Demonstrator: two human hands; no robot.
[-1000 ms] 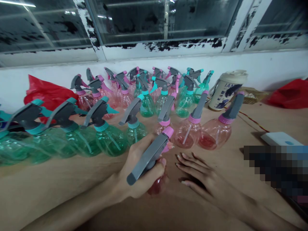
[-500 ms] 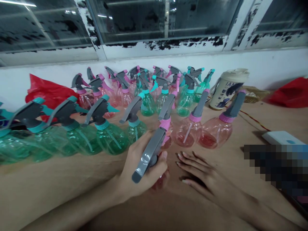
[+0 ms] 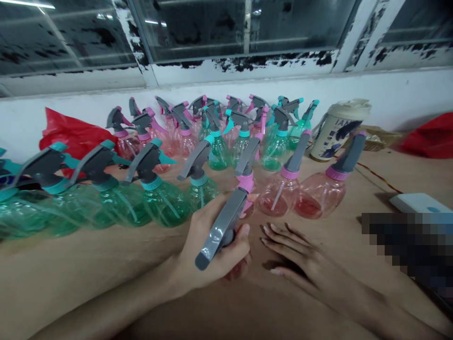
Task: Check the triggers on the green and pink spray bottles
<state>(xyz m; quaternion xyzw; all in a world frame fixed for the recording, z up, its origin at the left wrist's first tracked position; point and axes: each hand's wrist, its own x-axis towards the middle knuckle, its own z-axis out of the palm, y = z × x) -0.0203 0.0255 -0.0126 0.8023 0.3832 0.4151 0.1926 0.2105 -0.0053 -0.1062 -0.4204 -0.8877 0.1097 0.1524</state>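
Note:
My left hand (image 3: pixel 212 248) is wrapped around the neck of a pink spray bottle (image 3: pixel 222 226) with a grey trigger head and pink nozzle. Most of its clear pink body is hidden under the hand. My right hand (image 3: pixel 300 255) lies on the table to the right, fingers stretched out, holding nothing. Just beyond the hands stand more pink spray bottles, one in the middle (image 3: pixel 279 196) and one at the right (image 3: pixel 320 196). Green spray bottles with grey and teal heads, such as this green bottle (image 3: pixel 166 203), line up to the left.
Several more pink and green spray bottles stand by the wall. A cream tumbler (image 3: pixel 336 130) is behind on the right, near a red bag (image 3: pixel 430 137). Another red bag (image 3: pixel 71 134) lies at the left. A white box (image 3: pixel 421 203) sits at the right on the wooden table (image 3: pixel 106 274).
The whole view has shifted very slightly. Both hands keep the same pose, and the left still grips the spray bottle.

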